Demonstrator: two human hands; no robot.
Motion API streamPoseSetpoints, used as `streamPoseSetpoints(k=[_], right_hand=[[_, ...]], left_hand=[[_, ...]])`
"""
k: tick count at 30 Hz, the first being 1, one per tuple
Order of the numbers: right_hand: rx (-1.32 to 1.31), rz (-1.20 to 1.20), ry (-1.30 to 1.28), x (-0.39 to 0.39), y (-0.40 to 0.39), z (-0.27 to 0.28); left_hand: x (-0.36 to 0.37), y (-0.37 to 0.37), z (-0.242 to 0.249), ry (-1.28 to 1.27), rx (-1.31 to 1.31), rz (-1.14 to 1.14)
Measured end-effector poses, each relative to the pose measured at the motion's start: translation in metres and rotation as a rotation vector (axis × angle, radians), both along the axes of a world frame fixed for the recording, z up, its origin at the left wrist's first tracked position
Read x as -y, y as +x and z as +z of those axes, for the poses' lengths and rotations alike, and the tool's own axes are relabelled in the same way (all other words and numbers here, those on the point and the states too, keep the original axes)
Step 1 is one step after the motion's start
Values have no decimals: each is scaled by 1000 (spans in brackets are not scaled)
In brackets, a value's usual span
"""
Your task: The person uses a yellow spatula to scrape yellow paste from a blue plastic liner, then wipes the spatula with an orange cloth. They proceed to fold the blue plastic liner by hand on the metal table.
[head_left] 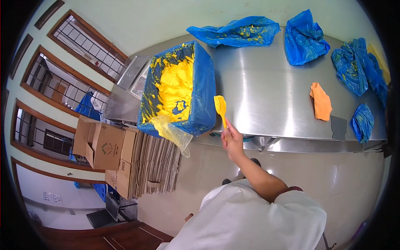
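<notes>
The yellow spatula [220, 107] is near the centre of the view, its blade just beside the blue-lined box [200, 89], at the box's 3 o'clock side. The right hand [232, 139] holds the handle from 5 o'clock, fingers closed around it. The box has yellow paste [175, 87] inside and stands on the steel table [271, 83]. Crumpled blue bags [306, 37] lie at 1 o'clock, an orange cloth [321, 103] at 3 o'clock. Flat cardboard [125, 158] stands at 8 o'clock. The left hand is not visible.

Pale green wall [137, 21], barred wood-framed windows [83, 41], steel table [271, 91], beige floor [316, 175].
</notes>
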State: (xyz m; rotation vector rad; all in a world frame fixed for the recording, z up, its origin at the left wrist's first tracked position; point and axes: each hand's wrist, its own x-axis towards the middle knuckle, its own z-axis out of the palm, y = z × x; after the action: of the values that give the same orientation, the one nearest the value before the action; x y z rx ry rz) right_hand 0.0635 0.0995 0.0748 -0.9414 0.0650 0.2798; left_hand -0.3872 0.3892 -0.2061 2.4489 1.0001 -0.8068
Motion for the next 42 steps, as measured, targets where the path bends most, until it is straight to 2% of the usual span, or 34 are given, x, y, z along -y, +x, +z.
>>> streamPoseSetpoints(k=[1, 4, 5, 6, 8, 11, 12, 13, 15, 18, 20, 22, 24, 29, 32, 36, 39, 42], right_hand=[[-53, -18, -28, -2, 11, -9], [86, -115, -276, -22, 23, -41], [193, -122, -322, -25, 18, -41], [302, -127, -369, -27, 7, -41], [417, -59, -393, -18, -15, -28], [444, 27, -221, 1, -4, -10], [425, -1, -204, 4, 16, -7], [293, -8, -266, 8, 40, 9], [354, -15, -279, 4, 111, -5], [445, -51, -381, -5, 191, -5], [530, -66, -424, -10, 213, -8], [624, -70, -466, -14, 214, -12], [729, -85, -487, -12, 188, -22], [917, -14, -534, 16, 97, -43], [987, 208, -534, 46, 70, -32], [539, 126, -311, 37, 115, -53], [224, 85, -216, 28, 199, -42], [217, -3, -188, 9, 263, -49]], left_hand=[[-1, -4, -4, -13, 30, -9], [-2, -3, -8, -78, 194, -14], [3, 12, -1, -211, 178, 212], [9, 29, 1, -423, 205, 618], [32, 56, 19, -620, 245, 1036], [61, 85, 80, -463, 106, 10], [70, 96, 78, -615, 66, 421], [70, 96, 74, -598, 97, 372], [76, 86, 67, -567, 154, 274], [84, 70, 46, -491, 236, 303], [91, 71, 48, -446, 179, 321], [103, 74, 51, -478, 147, 634], [119, 78, 55, -484, 146, 781], [154, 91, 54, -468, 172, 810], [166, 108, 53, -452, 196, 794], [171, 139, 63, -431, 241, 771], [173, 154, 74, -411, 263, 762], [174, 159, 81, -381, 259, 718]])
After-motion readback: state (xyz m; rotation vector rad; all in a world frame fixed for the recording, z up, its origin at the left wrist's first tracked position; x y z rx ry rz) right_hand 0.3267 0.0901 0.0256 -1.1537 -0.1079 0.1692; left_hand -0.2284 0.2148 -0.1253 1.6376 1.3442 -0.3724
